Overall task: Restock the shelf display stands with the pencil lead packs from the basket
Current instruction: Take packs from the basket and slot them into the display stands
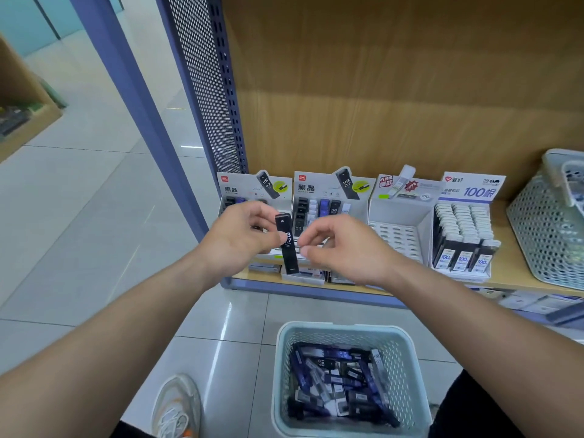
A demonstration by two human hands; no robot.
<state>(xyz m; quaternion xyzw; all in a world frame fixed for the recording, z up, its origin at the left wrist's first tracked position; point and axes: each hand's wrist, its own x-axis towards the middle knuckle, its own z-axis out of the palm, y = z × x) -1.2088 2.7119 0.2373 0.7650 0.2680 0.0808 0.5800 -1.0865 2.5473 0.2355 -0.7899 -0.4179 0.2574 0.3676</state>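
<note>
I see the slim black plastic pencil lead pack (287, 245) held upright in the air, in front of the wooden shelf's (508, 270) front edge near its left end. The left hand (243, 235) pinches it at mid-height, thumb on the printed face. The right hand (344, 248) sits just beside the pack's right edge with its fingers curled and thumb and forefinger drawn together. I cannot tell whether they touch the pack.

Behind the pack, four cardboard display stands line the shelf. The leftmost printed stand (252, 188) is partly hidden by the left hand. The second printed stand (328, 188) holds some black, white and blue packs. The white third stand (401, 216) shows bare slots. The fourth stand (464, 229) is filled in rows.

Below, on the grey tiled floor (94, 248), the pale green perforated plastic basket (344, 328) holds a jumble of dark packs. A second perforated basket (543, 222) rests at the shelf's right end. A pale sneaker (177, 406) stands left of the floor basket.
</note>
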